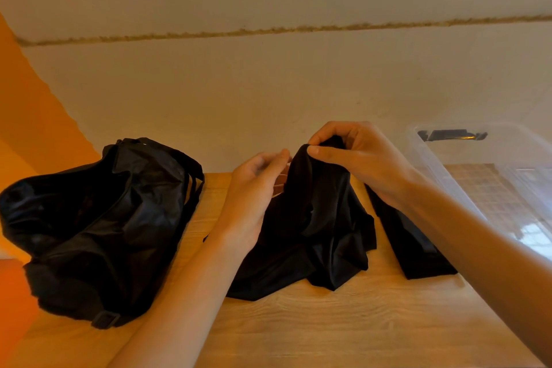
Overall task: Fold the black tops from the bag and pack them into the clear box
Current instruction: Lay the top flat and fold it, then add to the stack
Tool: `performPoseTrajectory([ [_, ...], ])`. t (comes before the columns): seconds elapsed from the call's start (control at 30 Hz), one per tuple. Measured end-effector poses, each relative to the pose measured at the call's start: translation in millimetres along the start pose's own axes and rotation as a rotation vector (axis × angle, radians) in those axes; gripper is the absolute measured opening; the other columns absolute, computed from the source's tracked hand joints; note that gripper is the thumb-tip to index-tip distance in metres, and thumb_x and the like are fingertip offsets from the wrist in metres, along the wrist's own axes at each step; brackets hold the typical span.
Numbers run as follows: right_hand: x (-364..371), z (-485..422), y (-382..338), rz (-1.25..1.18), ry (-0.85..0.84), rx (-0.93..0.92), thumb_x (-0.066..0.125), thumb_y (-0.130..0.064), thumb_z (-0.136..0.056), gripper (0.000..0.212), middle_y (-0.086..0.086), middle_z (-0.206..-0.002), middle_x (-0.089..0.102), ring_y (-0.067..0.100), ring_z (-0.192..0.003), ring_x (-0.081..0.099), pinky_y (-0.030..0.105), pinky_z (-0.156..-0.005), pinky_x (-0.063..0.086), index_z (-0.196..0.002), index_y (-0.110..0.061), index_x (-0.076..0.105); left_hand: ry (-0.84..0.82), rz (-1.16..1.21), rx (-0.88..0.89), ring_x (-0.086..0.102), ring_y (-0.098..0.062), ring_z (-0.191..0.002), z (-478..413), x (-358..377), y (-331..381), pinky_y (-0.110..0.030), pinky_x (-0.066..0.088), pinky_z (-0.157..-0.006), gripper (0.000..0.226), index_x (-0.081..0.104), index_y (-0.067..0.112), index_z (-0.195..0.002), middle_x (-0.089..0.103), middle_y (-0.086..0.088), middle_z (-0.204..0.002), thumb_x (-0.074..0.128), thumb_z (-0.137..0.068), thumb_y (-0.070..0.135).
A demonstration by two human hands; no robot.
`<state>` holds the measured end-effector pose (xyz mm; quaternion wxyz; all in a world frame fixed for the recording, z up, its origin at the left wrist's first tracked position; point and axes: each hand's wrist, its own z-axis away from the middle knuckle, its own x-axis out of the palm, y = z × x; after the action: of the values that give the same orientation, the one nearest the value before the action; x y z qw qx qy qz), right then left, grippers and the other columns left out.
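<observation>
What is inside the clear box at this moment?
No garment shows inside the clear box; only its patterned floor is visible. The right forearm covers the near part, so that stretch cannot be checked.

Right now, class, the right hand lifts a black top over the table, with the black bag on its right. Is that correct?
No: the head view shows the black bag on the left of the black top that the right hand lifts over the table.
</observation>
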<state>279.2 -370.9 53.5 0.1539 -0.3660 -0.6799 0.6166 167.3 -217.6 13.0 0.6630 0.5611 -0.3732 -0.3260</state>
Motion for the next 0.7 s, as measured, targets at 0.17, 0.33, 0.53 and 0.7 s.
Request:
performPoseTrajectory([
  [0.17, -7, -1, 2, -0.002, 0.027, 0.001, 0.069, -0.011, -0.095, 0.006, 0.003, -0.091, 0.074, 0.019, -0.090, 0.072, 0.025, -0.082, 0.055, -0.098, -0.009, 0.073, -0.039, -0.193, -0.262, 0.066, -0.017, -0.080, -10, -4, -3, -0.033, 0.049, -0.075, 0.044, 0.074, 0.017, -0.095, 0.073, 0.002, -0.083, 0.054, -0.100, 0.055],
  [0.33, -9, -1, 3, 0.017, 0.013, -0.020, 0.067, -0.012, -0.097, 0.007, 0.007, -0.095, 0.073, 0.024, -0.093, 0.072, 0.029, -0.085, 0.057, -0.100, -0.010, 0.072, -0.134, -0.177, -0.181, 0.068, -0.012, -0.083, -2, -3, -5, -0.029, 0.049, -0.077, 0.036, 0.072, 0.013, -0.091, 0.074, 0.004, -0.087, 0.061, -0.099, 0.047],
  [0.53, -11, -5, 5, 0.084, 0.046, -0.022, 0.065, -0.014, -0.099, 0.007, 0.007, -0.091, 0.072, 0.019, -0.087, 0.070, 0.028, -0.082, 0.055, -0.100, -0.012, 0.071, 0.033, -0.034, 0.182, 0.063, -0.029, -0.089, -3, -4, 2, -0.037, 0.053, -0.081, 0.028, 0.056, -0.001, -0.093, 0.063, -0.017, -0.091, 0.058, -0.104, 0.025],
  [0.7, -14, -7, 7, 0.015, 0.070, 0.020, 0.063, -0.009, -0.099, 0.009, 0.012, -0.096, 0.074, 0.023, -0.093, 0.074, 0.033, -0.085, 0.059, -0.102, -0.003, 0.069, 0.314, -0.084, 0.444, 0.051, -0.010, -0.068, -4, -11, 15, -0.023, 0.042, -0.070, 0.025, 0.060, 0.015, -0.079, 0.054, 0.008, -0.066, 0.060, -0.103, 0.019],
])
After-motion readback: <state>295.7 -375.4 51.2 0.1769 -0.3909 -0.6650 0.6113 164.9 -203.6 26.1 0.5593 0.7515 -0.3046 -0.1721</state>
